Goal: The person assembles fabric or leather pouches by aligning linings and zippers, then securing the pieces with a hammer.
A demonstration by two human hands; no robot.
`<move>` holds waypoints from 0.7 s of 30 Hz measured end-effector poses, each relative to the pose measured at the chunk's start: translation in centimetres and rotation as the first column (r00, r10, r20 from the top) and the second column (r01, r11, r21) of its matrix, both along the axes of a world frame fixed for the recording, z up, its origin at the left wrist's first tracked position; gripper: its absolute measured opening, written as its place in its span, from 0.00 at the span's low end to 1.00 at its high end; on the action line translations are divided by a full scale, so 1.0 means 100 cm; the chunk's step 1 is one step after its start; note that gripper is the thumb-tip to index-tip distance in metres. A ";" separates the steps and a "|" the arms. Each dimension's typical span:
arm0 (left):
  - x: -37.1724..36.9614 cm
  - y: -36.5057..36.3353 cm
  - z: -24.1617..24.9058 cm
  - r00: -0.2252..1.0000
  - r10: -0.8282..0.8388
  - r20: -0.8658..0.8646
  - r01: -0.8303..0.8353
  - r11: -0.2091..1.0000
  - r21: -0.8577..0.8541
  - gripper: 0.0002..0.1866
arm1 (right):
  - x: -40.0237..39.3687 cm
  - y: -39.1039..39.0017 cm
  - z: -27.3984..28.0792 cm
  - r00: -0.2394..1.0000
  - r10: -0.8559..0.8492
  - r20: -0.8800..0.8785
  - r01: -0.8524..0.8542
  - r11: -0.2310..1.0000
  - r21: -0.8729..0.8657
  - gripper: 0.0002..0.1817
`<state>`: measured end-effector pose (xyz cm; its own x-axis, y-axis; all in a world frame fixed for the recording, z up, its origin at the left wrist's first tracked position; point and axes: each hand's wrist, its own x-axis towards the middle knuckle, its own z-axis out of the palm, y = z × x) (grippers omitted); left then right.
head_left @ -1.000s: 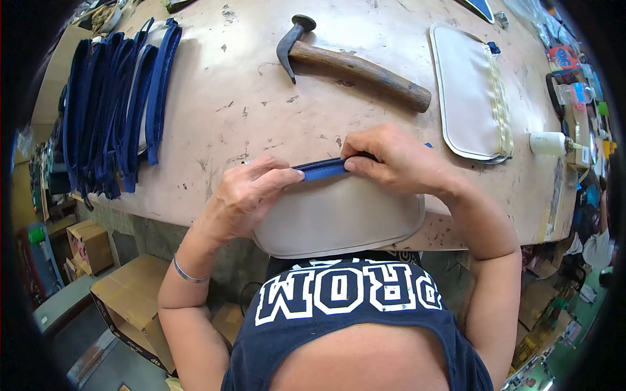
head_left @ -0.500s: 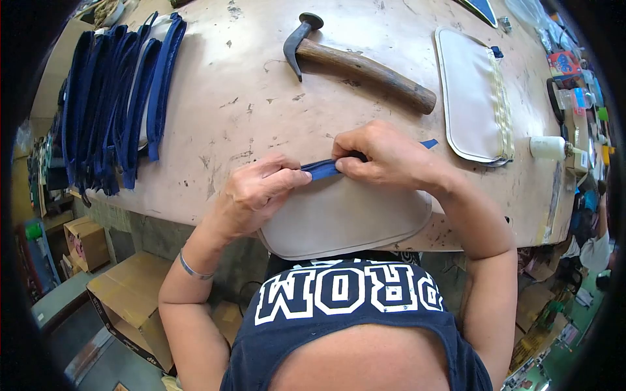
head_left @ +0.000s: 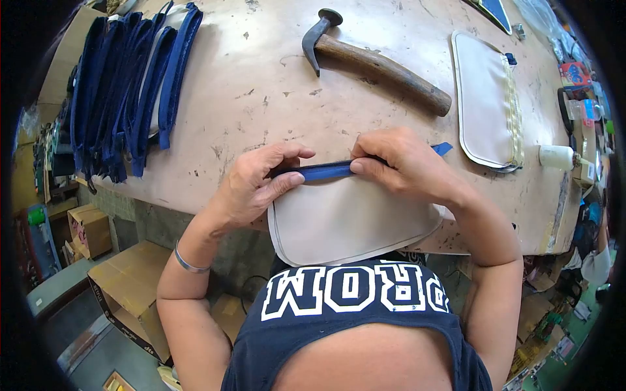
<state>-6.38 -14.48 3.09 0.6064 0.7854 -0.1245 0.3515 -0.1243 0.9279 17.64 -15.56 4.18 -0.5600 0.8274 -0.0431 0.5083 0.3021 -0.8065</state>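
Observation:
A light grey panel with rounded corners lies at the table's front edge, partly over it. Along its upper edge runs a dark blue strip. My right hand pinches the strip and the panel edge between thumb and forefinger; the strip's end sticks out beyond it. At the strip's left end, my left hand has its thumb against the blue strip, with the forefinger raised apart from the thumb. The other fingers of both hands are curled and partly hidden.
Beyond the hands lies a hammer with a wooden handle. Blue-edged pieces are bunched at the left. A second grey panel and a white bottle are at the right. Cardboard boxes stand below the table's left side.
My left forefinger has lifted off the strip and spread from the thumb. More of the blue strip shows between my hands. The whole view has shifted slightly.

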 end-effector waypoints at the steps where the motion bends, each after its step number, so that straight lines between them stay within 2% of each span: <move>1: -0.001 0.001 0.000 1.000 -0.002 -0.006 0.002 1.000 -0.030 0.16 | 0.002 -0.002 0.001 1.000 0.003 0.004 -0.003 1.000 0.006 0.07; 4: -0.002 0.007 0.008 0.984 -0.143 -0.106 0.154 0.982 0.106 0.11 | 0.004 -0.005 0.004 1.000 0.003 0.014 -0.003 1.000 0.002 0.07; 7: -0.004 0.007 0.005 0.981 -0.171 -0.095 0.181 0.977 0.116 0.06 | 0.004 -0.006 0.005 1.000 -0.005 0.012 0.005 1.000 -0.008 0.08; 10: -0.004 0.006 0.002 0.993 -0.120 -0.008 0.120 0.993 -0.004 0.04 | 0.003 -0.008 0.001 1.000 0.000 -0.016 0.001 1.000 0.024 0.07; 13: -0.001 0.004 0.008 0.996 0.026 0.080 0.004 0.936 -0.353 0.04 | 0.001 -0.008 0.000 1.000 -0.012 -0.027 0.012 1.000 0.029 0.07; 16: 0.002 0.007 0.012 1.000 -0.011 -0.014 0.005 0.944 -0.329 0.05 | -0.002 -0.009 -0.002 1.000 -0.016 -0.027 0.018 0.998 0.068 0.06; 19: 0.005 0.007 0.012 0.998 -0.066 -0.021 0.060 0.977 -0.203 0.07 | -0.004 -0.011 -0.001 0.999 -0.034 -0.031 0.036 0.997 0.062 0.06; 21: 0.004 0.009 0.014 0.993 -0.094 -0.066 0.073 0.961 -0.268 0.07 | -0.007 -0.012 -0.002 0.998 -0.040 -0.047 0.042 0.999 0.031 0.06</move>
<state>-6.01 -13.54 4.46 0.6487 0.6650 -0.3701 0.4226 0.0897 0.9019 16.97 -16.71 4.00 -0.5262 0.8503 0.0088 0.4831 0.3075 -0.8198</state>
